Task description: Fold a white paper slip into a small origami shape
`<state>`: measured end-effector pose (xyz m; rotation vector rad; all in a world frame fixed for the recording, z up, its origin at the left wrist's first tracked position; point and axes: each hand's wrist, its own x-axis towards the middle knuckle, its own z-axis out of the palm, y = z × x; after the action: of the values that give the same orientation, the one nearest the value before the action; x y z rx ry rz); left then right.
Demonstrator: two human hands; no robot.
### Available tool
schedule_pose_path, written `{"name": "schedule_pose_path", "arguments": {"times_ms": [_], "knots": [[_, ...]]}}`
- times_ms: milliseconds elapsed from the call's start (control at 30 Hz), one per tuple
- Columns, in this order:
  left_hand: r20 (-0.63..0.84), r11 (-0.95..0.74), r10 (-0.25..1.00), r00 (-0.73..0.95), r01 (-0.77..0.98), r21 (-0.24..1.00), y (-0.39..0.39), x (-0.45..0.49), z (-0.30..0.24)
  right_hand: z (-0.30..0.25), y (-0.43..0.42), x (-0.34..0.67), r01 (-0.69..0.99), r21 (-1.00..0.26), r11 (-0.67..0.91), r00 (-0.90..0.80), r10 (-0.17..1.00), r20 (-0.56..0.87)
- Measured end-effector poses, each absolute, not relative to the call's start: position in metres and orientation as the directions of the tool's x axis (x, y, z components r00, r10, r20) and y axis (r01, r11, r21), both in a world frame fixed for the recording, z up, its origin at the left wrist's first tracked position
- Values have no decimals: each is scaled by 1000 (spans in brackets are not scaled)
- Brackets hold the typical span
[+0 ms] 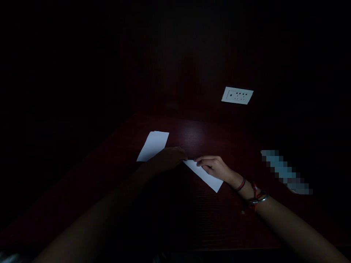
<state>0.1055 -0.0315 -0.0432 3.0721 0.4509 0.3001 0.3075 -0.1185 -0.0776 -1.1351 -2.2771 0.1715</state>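
A narrow white sheet of paper (210, 179), perhaps folded, lies slantwise on the dark red table. My right hand (216, 168) bends over it from the right, thumb and fingers closed on its far edge. At the sheet's left tip are the closed fingers of my left hand (172, 157), which is in deep shadow, so the exact grip is hard to see. Behind my left hand rests a small stack of white paper (154, 145), its lower right corner covered by that hand. Bracelets (255, 197) circle my right wrist.
The dark red tabletop (219, 219) ends at a near edge low in view. At the right lies a long, pixel-blurred bluish object (283, 171). A white socket plate (237, 95) is on the upright panel behind. A tiny object (242, 212) sits near my right wrist.
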Motion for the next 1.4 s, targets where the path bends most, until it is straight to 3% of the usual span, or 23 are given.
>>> {"name": "schedule_pose_path", "arguments": {"times_ms": [267,567,900,1167,1400], "knots": [[109,-950,306,946,311,-29,-38,103,-41,-76,-119,307,691,-350,632,-473,762,443],[84,-901,417,905,400,168,-33,98,-40,-74,-121,307,699,-326,636,-490,759,429],[82,-874,475,876,458,163,-41,106,-43,-75,-120,308,706,-321,632,-494,763,417],[15,-857,458,889,438,271,-31,101,-53,-68,-123,307,719,-315,620,-506,777,374],[19,-837,507,862,487,250,-43,98,-44,-55,-128,298,704,-242,668,-575,735,358]]}}
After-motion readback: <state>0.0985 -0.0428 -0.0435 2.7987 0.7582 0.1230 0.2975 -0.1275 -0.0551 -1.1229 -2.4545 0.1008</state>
